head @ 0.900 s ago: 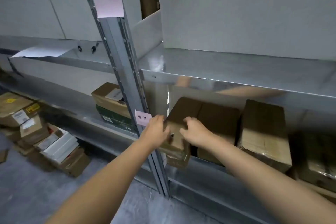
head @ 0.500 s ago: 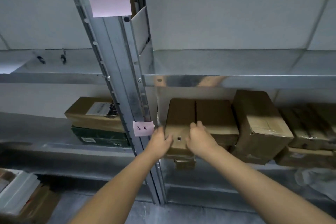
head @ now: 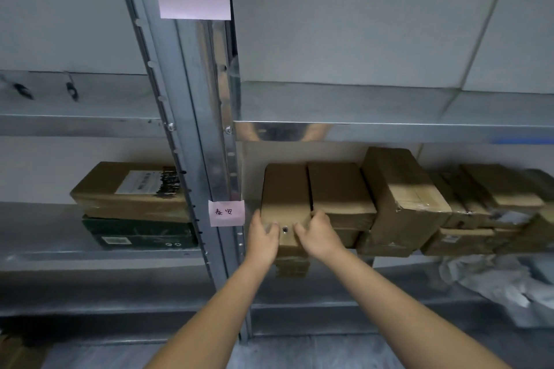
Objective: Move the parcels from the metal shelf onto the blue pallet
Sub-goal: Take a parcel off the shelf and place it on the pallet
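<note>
Two bare hands, as I see them, reach into the metal shelf (head: 389,132). The left hand (head: 263,238) and right hand (head: 318,234) each grip the front end of a narrow brown parcel (head: 284,189), curled round it from either side. The parcel sits on the lower level, right of the upright post (head: 209,141), touching a second brown parcel (head: 338,189) on its right. A pink label (head: 226,213) is stuck on the post beside the left hand. Left of the post, a brown box (head: 129,189) rests on a dark green box (head: 138,234).
</note>
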